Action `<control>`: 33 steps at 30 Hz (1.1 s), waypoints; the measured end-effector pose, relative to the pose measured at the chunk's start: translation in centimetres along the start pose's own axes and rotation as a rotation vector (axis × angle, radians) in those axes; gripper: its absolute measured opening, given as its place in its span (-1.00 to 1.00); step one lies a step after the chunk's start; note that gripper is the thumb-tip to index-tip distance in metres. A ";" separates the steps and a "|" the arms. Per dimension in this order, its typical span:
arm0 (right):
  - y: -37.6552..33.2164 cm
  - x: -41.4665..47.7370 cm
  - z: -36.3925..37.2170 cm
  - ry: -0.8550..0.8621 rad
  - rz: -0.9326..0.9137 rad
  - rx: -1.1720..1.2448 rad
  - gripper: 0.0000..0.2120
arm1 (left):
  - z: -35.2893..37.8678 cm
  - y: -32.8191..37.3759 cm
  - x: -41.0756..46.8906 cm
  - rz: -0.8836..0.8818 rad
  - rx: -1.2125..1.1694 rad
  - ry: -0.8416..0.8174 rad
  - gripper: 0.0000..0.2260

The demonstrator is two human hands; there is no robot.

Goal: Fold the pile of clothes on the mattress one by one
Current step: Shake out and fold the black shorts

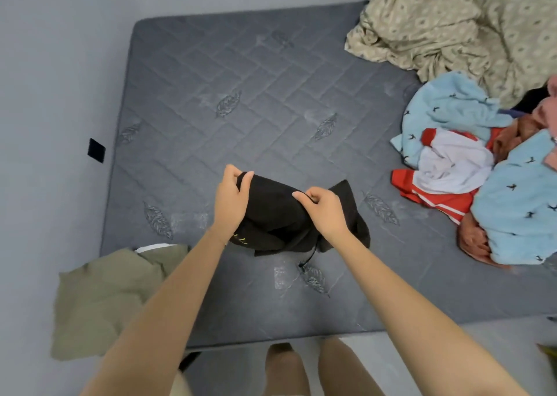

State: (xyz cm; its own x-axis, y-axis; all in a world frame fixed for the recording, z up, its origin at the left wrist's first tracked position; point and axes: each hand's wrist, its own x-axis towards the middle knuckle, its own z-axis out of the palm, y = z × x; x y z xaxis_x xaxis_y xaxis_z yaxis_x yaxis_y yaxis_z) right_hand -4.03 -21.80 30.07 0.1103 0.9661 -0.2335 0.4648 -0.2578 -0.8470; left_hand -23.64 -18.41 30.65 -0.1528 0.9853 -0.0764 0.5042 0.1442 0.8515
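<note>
A black garment (280, 214) with a dangling drawstring is held up over the middle of the grey quilted mattress (241, 94). My left hand (232, 198) pinches its upper left edge. My right hand (324, 211) grips its upper edge further right. The lower part of the garment rests on the mattress, and small yellow-green marks show near my left wrist. The pile of clothes (482, 169) lies at the mattress's right edge: light blue pieces with small dark prints, a red and white piece, and orange-brown and pink fabric.
A flat olive-green garment (108, 299) overhangs the mattress's near left corner. A crumpled beige patterned sheet (452, 24) fills the far right corner. A pale wall with a small black square (96, 150) runs along the left. My legs stand at the near edge.
</note>
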 end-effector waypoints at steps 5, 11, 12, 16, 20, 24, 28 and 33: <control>3.1 -1.8 3.0 -0.169 0.098 0.001 -0.51 | -0.2 -5.5 -2.2 -0.083 0.093 -0.058 -0.65; 7.1 -2.1 4.2 -0.089 0.239 0.016 -0.83 | -0.1 -11.1 -3.8 -0.199 0.343 -0.155 -0.74; 7.8 -1.7 4.2 -0.076 0.250 0.010 -0.85 | 0.3 -11.6 -3.8 -0.213 0.349 -0.168 -0.76; 10.9 -0.4 4.8 -0.136 0.247 -0.079 -0.70 | 2.9 -13.5 -4.5 -0.286 0.311 -0.223 -0.80; 14.8 1.7 5.7 -0.239 0.154 -0.280 -0.53 | 6.2 -16.4 -5.0 -0.389 0.252 -0.281 -0.69; 18.4 5.0 7.1 -0.332 0.020 -0.500 -0.43 | 9.6 -20.1 -4.3 -0.413 0.272 -0.367 -0.57; 21.1 9.2 9.1 -0.377 -0.119 -0.680 -0.44 | 13.0 -23.6 -2.6 -0.394 0.439 -0.426 -0.55; 22.8 11.0 10.6 -0.438 -0.030 -0.883 -0.45 | 14.9 -25.1 -2.6 -0.361 0.564 -0.330 -0.67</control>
State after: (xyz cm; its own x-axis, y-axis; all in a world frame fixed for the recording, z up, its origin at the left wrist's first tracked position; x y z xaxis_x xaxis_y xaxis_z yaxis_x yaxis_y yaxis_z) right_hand -1.54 -17.18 3.06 -0.1644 0.8351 -0.5250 0.9708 0.0426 -0.2362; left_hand -23.20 -23.24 1.74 -0.1735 0.8314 -0.5279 0.8441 0.4017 0.3552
